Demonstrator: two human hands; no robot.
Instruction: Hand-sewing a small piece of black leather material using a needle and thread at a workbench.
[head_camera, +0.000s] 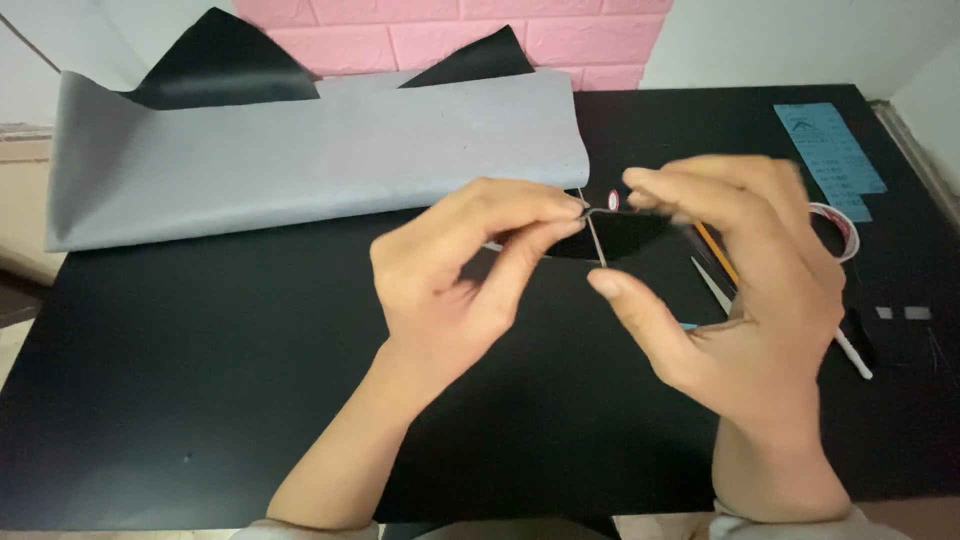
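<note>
Head view: the left hand (465, 270) is pinching a thin wire (592, 232) at the edge of a small black piece (615, 238), held above the black table (200, 380); the right hand (745, 290) is gripping the piece's other end. Behind is lying a grey sheet (310, 150); a tape roll (840, 225) is sitting to the right.

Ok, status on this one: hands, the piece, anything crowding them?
Left hand and right hand both pinching black piece above table. Thin wire between fingertips. Grey sheet behind, apart.
</note>
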